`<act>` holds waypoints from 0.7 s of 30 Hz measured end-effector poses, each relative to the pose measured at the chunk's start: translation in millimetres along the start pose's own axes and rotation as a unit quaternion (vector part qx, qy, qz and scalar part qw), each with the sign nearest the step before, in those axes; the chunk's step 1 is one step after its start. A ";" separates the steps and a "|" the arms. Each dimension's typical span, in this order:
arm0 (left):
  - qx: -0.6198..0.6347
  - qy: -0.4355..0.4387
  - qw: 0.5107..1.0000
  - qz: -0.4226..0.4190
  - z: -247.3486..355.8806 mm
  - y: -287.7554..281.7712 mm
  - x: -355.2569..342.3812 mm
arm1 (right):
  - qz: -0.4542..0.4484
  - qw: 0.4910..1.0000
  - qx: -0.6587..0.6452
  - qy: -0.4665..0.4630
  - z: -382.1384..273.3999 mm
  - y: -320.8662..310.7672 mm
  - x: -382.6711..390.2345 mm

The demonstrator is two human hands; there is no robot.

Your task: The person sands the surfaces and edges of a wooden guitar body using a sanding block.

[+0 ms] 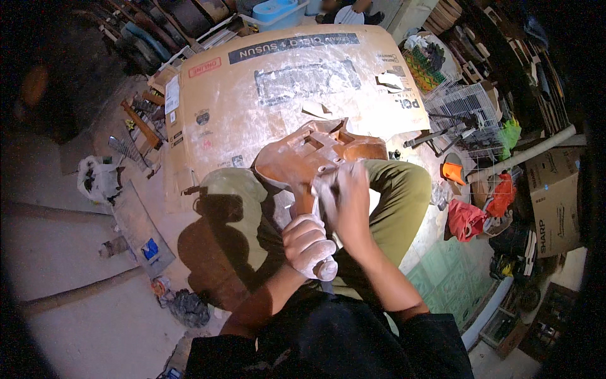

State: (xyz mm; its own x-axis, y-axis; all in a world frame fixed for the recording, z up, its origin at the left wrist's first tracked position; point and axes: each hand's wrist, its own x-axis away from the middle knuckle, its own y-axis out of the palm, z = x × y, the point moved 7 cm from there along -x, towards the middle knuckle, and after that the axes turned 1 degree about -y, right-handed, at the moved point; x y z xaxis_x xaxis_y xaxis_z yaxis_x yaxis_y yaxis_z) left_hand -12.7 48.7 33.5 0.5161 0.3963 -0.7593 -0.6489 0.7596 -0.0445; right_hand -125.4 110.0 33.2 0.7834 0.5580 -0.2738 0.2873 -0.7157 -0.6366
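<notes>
A brown, dusty wooden electric guitar (284,161) with carved cavities rests across my bent legs, its body toward the cardboard and its neck pointing at me. My left hand (308,246), coated in pale dust, is wrapped round the neck near its lower end. My right hand (344,199) is just above it, on the right side of the neck by the body joint, fingers curled and blurred. Whatever those fingers hold is too smeared to make out.
A large dusty cardboard sheet (221,95) lies ahead, with pale scraps (388,81) on it. Right are a wire cage (464,110), red bags (467,220), an orange object (453,170) and a cardboard box (552,215). Left are boards (142,224), wood pieces and plastic bags (98,180).
</notes>
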 end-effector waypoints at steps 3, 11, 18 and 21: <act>-0.013 0.001 1.000 0.010 -0.5 1.0 -1.2 | -0.034 0.985 -0.140 0.090 13.7 12.5 3.9; -0.046 -0.045 0.997 0.050 -9.7 -4.5 7.4 | 0.147 0.971 -0.127 0.142 33.1 22.1 57.4; 0.039 -0.031 0.999 -0.014 -24.6 -8.2 2.7 | 0.159 0.967 -0.150 0.129 33.0 22.0 49.9; 0.005 -0.074 0.997 -0.010 -22.8 -11.2 6.7 | 0.192 0.970 -0.114 0.095 29.0 17.4 40.3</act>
State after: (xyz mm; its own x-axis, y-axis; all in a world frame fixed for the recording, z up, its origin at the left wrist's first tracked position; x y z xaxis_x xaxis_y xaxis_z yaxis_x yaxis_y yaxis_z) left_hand -14.7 31.1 14.1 0.6059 0.4522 -0.6545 -0.6329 0.7725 -0.0522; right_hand -104.8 132.2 -9.9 0.9379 0.1608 -0.3074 0.0529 -0.9420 -0.3314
